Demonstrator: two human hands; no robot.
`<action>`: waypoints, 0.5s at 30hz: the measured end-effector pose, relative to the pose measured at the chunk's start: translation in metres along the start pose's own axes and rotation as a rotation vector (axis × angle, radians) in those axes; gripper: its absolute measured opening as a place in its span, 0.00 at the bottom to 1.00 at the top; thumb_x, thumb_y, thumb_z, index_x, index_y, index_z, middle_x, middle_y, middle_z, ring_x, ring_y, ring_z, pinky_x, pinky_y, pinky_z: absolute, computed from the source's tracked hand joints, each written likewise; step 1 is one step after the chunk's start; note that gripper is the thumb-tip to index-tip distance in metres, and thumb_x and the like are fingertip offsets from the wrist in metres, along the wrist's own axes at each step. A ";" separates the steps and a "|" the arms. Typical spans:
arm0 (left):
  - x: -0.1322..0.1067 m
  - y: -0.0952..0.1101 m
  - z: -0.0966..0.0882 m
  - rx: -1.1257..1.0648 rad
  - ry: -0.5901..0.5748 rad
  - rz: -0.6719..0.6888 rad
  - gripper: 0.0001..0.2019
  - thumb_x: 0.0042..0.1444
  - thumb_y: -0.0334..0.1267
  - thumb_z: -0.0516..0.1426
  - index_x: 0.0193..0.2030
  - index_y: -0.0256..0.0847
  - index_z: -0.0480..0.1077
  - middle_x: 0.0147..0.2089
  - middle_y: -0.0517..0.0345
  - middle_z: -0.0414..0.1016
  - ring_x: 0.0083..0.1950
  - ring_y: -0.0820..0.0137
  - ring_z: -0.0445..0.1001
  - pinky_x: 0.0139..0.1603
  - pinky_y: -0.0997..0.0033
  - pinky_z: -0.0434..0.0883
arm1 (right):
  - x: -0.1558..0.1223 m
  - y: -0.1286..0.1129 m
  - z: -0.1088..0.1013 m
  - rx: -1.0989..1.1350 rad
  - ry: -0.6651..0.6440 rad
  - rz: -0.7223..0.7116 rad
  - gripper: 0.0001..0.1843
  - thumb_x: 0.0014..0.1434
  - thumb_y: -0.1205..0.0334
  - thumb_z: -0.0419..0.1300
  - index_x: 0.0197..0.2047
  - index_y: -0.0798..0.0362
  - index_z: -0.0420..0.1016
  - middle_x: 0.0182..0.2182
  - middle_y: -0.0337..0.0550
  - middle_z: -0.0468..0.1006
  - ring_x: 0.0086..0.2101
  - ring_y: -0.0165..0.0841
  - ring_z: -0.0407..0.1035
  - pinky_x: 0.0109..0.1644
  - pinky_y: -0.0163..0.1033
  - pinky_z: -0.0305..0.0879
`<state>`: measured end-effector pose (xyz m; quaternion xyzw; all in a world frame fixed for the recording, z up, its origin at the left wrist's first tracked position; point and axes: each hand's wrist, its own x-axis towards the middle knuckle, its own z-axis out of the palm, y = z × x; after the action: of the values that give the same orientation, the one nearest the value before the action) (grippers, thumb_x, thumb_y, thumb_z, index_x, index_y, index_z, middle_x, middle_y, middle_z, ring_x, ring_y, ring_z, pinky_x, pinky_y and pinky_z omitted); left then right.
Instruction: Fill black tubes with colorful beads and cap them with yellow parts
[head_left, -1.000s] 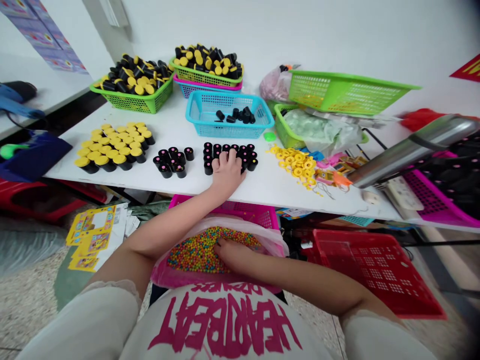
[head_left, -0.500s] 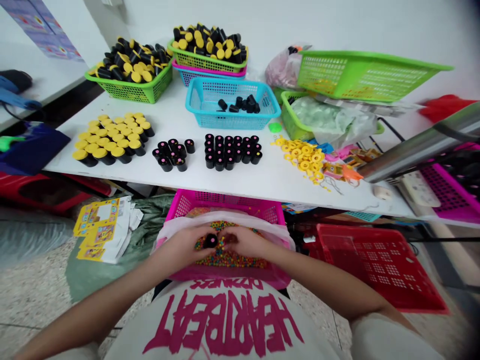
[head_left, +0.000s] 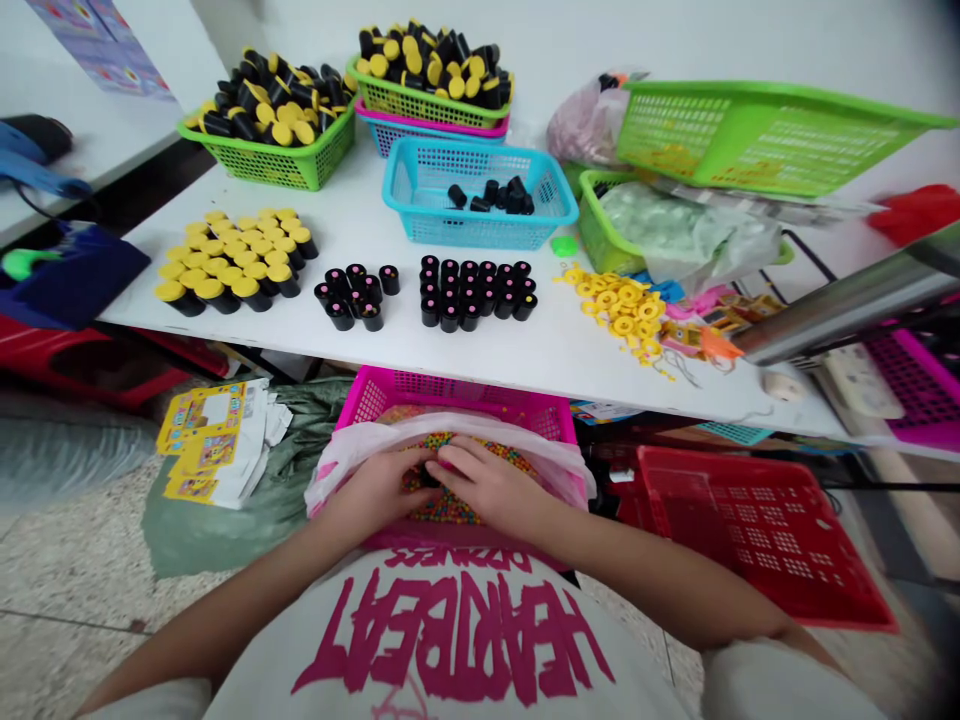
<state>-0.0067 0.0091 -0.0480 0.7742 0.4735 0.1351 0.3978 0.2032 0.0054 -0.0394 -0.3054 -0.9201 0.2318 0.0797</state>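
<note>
Both hands met over the coloured beads (head_left: pixel 450 512) in the bag-lined pink basket (head_left: pixel 450 388), which sat just below the near edge of the white surface (head_left: pixel 525 350). The left hand (head_left: pixel 371 492) was at 9 o'clock of the heap and the right hand (head_left: pixel 491 487) at 3 o'clock, fingertips touching. Each grip was curled inward, but I could not tell whether either clamped on anything. At 12 o'clock from the hands stood a block of open black tubes (head_left: pixel 476 292), with loose yellow rings (head_left: pixel 619 310) at 1 o'clock.
</note>
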 end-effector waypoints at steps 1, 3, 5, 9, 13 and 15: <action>0.000 0.001 0.000 0.000 0.006 0.006 0.18 0.54 0.35 0.60 0.53 0.44 0.73 0.56 0.54 0.77 0.56 0.62 0.75 0.58 0.61 0.70 | 0.000 -0.001 -0.003 0.016 0.012 0.003 0.22 0.72 0.63 0.42 0.61 0.57 0.67 0.52 0.54 0.72 0.57 0.39 0.61 0.64 0.47 0.58; -0.003 0.004 -0.002 0.003 0.031 0.012 0.19 0.54 0.36 0.60 0.54 0.44 0.72 0.57 0.54 0.77 0.57 0.62 0.75 0.60 0.60 0.70 | -0.001 -0.002 -0.011 0.084 0.064 0.024 0.21 0.71 0.64 0.43 0.62 0.53 0.67 0.53 0.51 0.71 0.56 0.37 0.62 0.63 0.45 0.60; -0.009 0.008 -0.006 0.000 0.059 0.016 0.18 0.56 0.38 0.60 0.55 0.46 0.72 0.57 0.56 0.76 0.57 0.63 0.75 0.60 0.60 0.70 | -0.005 0.000 -0.019 0.152 0.131 0.068 0.20 0.70 0.66 0.45 0.61 0.51 0.68 0.55 0.49 0.71 0.56 0.35 0.63 0.61 0.43 0.62; -0.021 0.015 -0.027 -0.002 0.119 -0.006 0.19 0.57 0.44 0.60 0.56 0.49 0.72 0.53 0.59 0.79 0.52 0.64 0.79 0.57 0.64 0.73 | -0.017 0.009 -0.026 0.164 0.086 0.162 0.19 0.67 0.68 0.50 0.58 0.51 0.71 0.53 0.48 0.74 0.54 0.35 0.67 0.59 0.42 0.64; -0.018 0.018 -0.043 0.032 0.116 0.078 0.16 0.56 0.42 0.60 0.52 0.48 0.74 0.51 0.58 0.80 0.50 0.65 0.79 0.56 0.64 0.74 | -0.024 0.017 -0.012 -0.003 -0.194 0.282 0.19 0.62 0.73 0.52 0.51 0.52 0.77 0.46 0.49 0.77 0.46 0.38 0.73 0.51 0.43 0.68; -0.014 0.020 -0.041 0.053 0.071 0.164 0.15 0.55 0.40 0.61 0.50 0.46 0.75 0.54 0.54 0.78 0.54 0.64 0.77 0.59 0.63 0.73 | -0.023 0.019 -0.004 -0.071 -0.282 0.326 0.18 0.60 0.75 0.52 0.47 0.52 0.78 0.44 0.49 0.78 0.42 0.38 0.75 0.48 0.43 0.69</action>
<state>-0.0257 0.0124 -0.0048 0.8153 0.4258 0.1821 0.3477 0.2327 0.0065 -0.0455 -0.4173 -0.8682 0.2495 -0.0992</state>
